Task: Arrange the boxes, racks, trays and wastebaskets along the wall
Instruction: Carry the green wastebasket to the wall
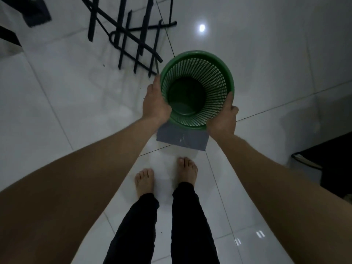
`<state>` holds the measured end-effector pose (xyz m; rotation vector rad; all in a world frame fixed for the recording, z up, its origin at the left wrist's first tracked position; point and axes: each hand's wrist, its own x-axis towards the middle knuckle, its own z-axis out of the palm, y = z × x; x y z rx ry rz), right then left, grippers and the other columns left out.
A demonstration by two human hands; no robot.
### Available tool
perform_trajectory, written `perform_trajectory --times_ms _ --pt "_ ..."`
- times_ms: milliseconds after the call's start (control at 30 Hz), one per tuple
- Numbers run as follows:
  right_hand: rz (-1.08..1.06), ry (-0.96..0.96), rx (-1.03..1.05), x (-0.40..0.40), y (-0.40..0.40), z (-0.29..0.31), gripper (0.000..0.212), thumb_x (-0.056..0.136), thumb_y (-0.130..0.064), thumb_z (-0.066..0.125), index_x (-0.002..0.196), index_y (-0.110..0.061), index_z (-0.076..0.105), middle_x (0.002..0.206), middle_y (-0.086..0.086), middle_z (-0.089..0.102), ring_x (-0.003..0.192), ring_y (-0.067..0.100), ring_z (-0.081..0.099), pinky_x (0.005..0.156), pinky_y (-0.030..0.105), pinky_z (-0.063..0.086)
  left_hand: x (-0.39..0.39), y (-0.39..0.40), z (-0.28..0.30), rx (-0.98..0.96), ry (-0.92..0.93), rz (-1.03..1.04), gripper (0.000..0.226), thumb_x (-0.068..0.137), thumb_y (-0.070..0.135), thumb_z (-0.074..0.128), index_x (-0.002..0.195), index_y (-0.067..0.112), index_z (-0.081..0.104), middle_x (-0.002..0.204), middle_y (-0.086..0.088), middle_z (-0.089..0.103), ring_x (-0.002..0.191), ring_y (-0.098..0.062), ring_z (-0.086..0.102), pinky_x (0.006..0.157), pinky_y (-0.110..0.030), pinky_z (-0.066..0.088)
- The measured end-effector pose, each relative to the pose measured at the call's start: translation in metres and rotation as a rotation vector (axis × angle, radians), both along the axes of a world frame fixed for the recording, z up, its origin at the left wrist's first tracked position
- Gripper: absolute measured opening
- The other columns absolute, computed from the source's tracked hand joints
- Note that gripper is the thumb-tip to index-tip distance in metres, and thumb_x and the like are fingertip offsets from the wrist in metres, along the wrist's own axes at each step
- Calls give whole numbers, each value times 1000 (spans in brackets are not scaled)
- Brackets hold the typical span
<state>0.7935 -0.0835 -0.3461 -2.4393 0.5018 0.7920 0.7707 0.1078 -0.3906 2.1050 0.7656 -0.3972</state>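
Both arms are out in front and the green mesh wastebasket (198, 88) is up off the floor, carried between the two hands with its open mouth tipped toward the person's face — you can see straight down to its solid round bottom. The left hand (155, 101) wraps the left side of the rim, fingers curled round the outside of the lattice wall. The right hand (222, 119) clasps the near right side, thumb lying up along the rim, the rest of the fingers hidden behind the basket. So both hands are gripping it, one on each flank.

Directly beneath the basket, on the white tiled floor (57, 111), sits a grey box (181, 138), its near edge just ahead of the person's bare feet (165, 176). Whether the basket's base touches the box I cannot tell from here. Black trousers (182, 221) run down to the ankles.

Further along the floor, toward the far left, a black metal rack (131, 33) lies tipped over — bars and a curved tube splayed across the tiles, its nearest bar ends close to the basket's rim. A dark piece of furniture (327, 161) stands at the right edge, and a ceiling light glints off the tiles beyond.
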Motion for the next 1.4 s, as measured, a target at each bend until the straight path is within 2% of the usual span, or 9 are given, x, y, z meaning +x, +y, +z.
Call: perform_trajectory --times_ms 167,333,567,733,933,1067,1167,1300,1400 --pt "-25 -1 -36 -6 -14 29 106 81 1 67 157 -28 -2 138 16 28 106 30 54 96 42 52 4 -16 31 -2 -18 -5 72 73 23 67 138 32 39 114 0 60 95 -16 61 80 -40 58" --pt "10 -59 -38 -24 -38 88 103 81 2 65 157 -22 0 146 17 25 111 31 54 97 44 51 -4 -41 84 10 -17 -8 83 77 16 68 148 32 29 127 -1 55 109 -15 56 92 -34 53" --pt "99 -70 -50 -57 -58 170 94 82 6 61 157 -14 8 154 18 17 121 36 50 103 46 46 -40 -61 179 4 -15 43 73 75 29 61 144 28 36 121 -2 57 103 -17 59 85 -38 55" --pt "254 -126 -18 -75 -47 202 89 83 7 59 157 -10 11 159 24 8 134 40 39 108 46 42 -79 -51 216 4 -25 160 70 75 29 62 141 29 38 120 0 57 99 -16 60 81 -38 58" --pt "457 -137 41 -104 -4 219 86 83 6 59 155 -3 13 162 21 1 141 40 27 113 43 35 -146 -14 231 51 -30 319 70 75 21 58 141 25 36 120 1 54 98 -15 53 79 -43 57" --pt "560 -166 59 -132 35 215 80 88 5 55 155 -5 14 163 18 5 145 35 23 115 44 33 -196 16 238 69 -20 435 82 75 13 59 150 24 27 130 -3 50 102 -16 49 83 -36 52" --pt "630 -164 92 -155 72 216 79 87 6 53 155 -4 16 162 18 8 146 33 23 115 38 31 -236 44 240 88 -20 519 82 75 21 62 149 27 26 132 1 49 101 -14 49 83 -37 52" --pt "768 -203 121 -191 125 214 80 82 6 54 153 1 18 161 20 11 145 35 25 116 43 32 -296 82 242 106 -22 649 84 79 17 65 151 27 23 136 2 46 101 -10 46 85 -31 48" --pt "872 -182 153 -228 168 214 80 85 5 53 154 0 14 163 17 6 147 32 21 116 30 24 -346 116 242 121 -25 759 84 78 13 65 150 28 24 136 3 46 100 -7 43 89 -31 48"
